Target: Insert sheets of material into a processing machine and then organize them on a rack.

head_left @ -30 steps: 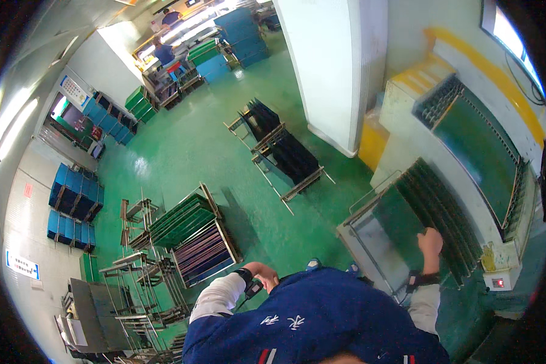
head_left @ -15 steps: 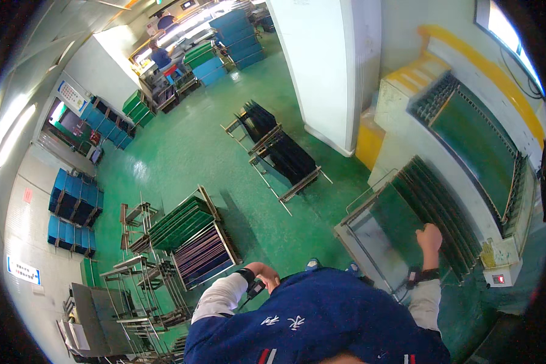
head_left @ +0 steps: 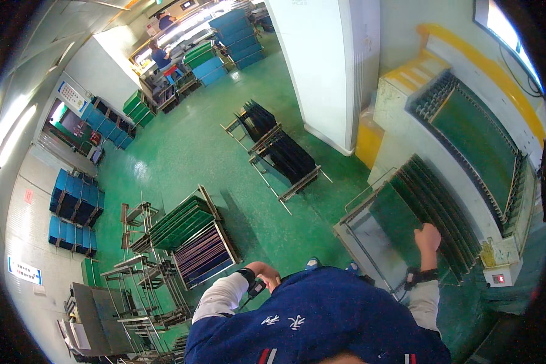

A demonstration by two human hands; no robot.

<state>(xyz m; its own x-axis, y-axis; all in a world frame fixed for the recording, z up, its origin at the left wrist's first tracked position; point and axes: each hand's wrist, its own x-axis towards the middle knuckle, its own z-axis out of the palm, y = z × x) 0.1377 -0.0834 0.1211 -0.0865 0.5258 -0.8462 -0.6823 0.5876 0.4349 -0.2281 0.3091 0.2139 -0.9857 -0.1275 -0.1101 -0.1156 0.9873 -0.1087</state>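
Observation:
On the right side, my right hand [head_left: 428, 238] has its fingers curled at the edge of a thin dark green panel [head_left: 396, 213]. That panel stands in a metal-framed rack [head_left: 366, 241], with several similar panels [head_left: 437, 209] lined up beside it to the right. My left hand [head_left: 266, 274] is bent in close to my waist, next to a small black device [head_left: 256, 289] at the wrist. Its fingertips are partly hidden, so whether it holds anything does not show.
A white machine [head_left: 406, 130] with a slotted green panel bed stands at the right. Left of me are metal racks [head_left: 145, 276] and a rack of upright panels [head_left: 203, 255]. Another rack of dark panels [head_left: 285, 158] stands ahead, near a white pillar [head_left: 321, 73]. Co-workers [head_left: 160, 56] are at the far bench.
My right hand stays at the same panel edge, barely shifted. A co-worker at the far bench has moved slightly. Little else differs.

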